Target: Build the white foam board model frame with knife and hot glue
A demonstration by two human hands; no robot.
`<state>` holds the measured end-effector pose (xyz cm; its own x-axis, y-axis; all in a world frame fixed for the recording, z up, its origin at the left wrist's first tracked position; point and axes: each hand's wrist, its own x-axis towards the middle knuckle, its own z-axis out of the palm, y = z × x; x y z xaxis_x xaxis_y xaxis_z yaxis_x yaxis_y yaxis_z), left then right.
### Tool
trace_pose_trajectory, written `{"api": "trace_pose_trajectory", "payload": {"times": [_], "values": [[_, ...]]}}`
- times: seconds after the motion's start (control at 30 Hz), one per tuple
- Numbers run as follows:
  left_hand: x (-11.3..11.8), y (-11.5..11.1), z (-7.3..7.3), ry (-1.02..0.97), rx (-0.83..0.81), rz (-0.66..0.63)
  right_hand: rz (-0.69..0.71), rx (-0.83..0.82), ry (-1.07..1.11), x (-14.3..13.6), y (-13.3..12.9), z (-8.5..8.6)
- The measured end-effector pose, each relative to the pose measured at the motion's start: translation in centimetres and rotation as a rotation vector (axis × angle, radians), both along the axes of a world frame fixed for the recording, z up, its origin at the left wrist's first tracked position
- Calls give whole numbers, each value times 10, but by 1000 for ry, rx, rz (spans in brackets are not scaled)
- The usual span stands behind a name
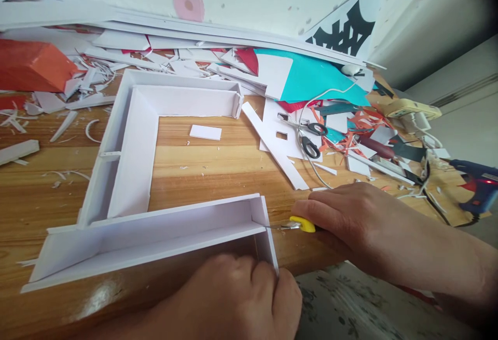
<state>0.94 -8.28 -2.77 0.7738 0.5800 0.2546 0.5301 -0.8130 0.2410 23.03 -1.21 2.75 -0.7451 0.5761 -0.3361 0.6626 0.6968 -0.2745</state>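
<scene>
A white foam board frame [134,153], built as a hollow C-shaped channel, lies on the wooden table. My left hand [241,296] is closed at its near right corner, with fingers and thumb pinching the foam board end strip [271,254], which sticks out past the channel toward me. In my right hand [350,215] is a yellow utility knife [302,224], held with its blade pointing left. The blade tip meets the end strip near the channel's front corner. Most of the knife handle is hidden in my fist.
Scissors [311,145] and a loose white strip [274,145] lie beyond my right hand. A blue glue gun [480,189] with a lit red light stands at the right, near a power strip [408,108]. Paper scraps, turquoise sheet [315,78] and an orange block [33,65] line the back.
</scene>
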Motion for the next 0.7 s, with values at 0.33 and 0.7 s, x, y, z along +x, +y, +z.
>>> {"api": "trace_pose_trajectory", "payload": {"times": [0.33,0.7], "values": [[-4,4,11,53,-33,-113,19,135,4,6,-5,5],[19,-1,0,28,-15,-189,-213,268,-130,32,-68,-9]]}}
